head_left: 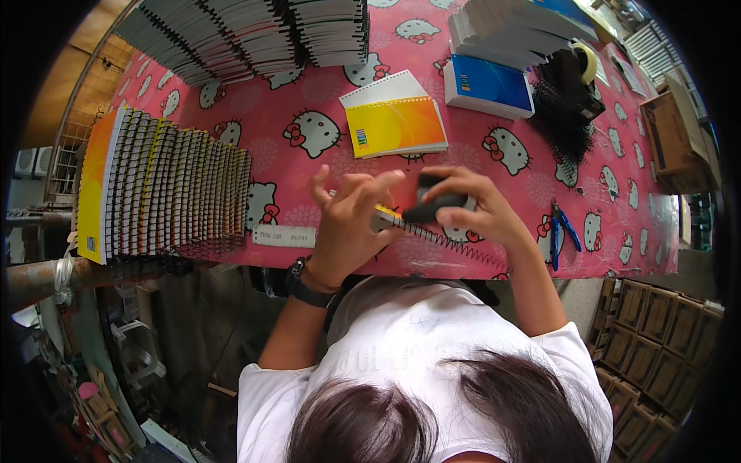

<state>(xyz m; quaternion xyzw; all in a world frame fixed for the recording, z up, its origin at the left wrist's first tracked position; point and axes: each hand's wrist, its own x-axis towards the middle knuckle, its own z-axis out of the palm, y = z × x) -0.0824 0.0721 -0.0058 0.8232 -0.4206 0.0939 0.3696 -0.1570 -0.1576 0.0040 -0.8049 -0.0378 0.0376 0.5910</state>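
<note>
Near the table's front edge, my left hand (351,224) steadies a small notebook (384,211), closed on it with some fingers raised. Only a yellow sliver of the notebook shows; my hand hides the rest. A thin dark spiral coil (455,242) runs from its bound edge out to the right, under my right hand. My right hand (475,202) grips a black block-shaped tool (438,207) against the coil and the notebook's edge. Just beyond both hands lies a loose yellow-orange notebook cover (397,126) on punched white pages.
A row of coil-bound notebooks (174,181) stands at left, with stacks of bound books (255,35) behind. Blue-covered pads (490,85) and a heap of black coils (567,116) lie at far right. Blue pliers (563,235) and a white label strip (284,235) flank my hands.
</note>
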